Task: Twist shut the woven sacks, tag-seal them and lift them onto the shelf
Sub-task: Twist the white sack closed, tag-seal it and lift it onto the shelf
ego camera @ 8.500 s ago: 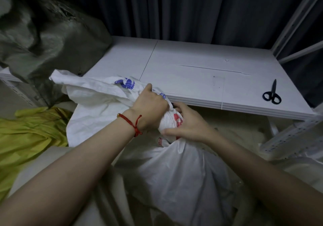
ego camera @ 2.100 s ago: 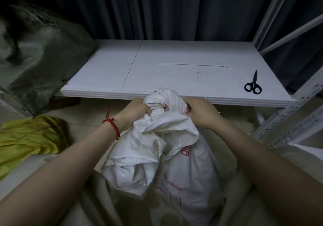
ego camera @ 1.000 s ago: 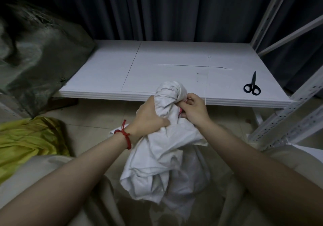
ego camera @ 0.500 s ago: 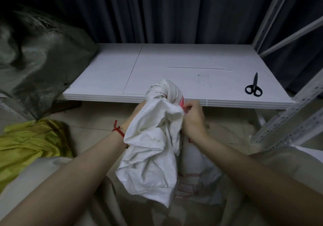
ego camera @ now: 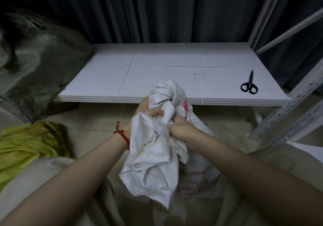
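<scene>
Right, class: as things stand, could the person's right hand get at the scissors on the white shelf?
Probably yes: the scissors lie in the open on the shelf, towards its right end, nothing between. But the right hand grips the twisted sack, so it must let go first.

Dim, soft picture; the white shelf board (ego camera: 174,56) is brightest, darkness deepens behind it, frame edges bow outward.

Both forearms reach forward and converge. The left hand (ego camera: 148,112) and right hand (ego camera: 181,128) sit close together, fingers curled tight into the sack (ego camera: 153,164).
</scene>
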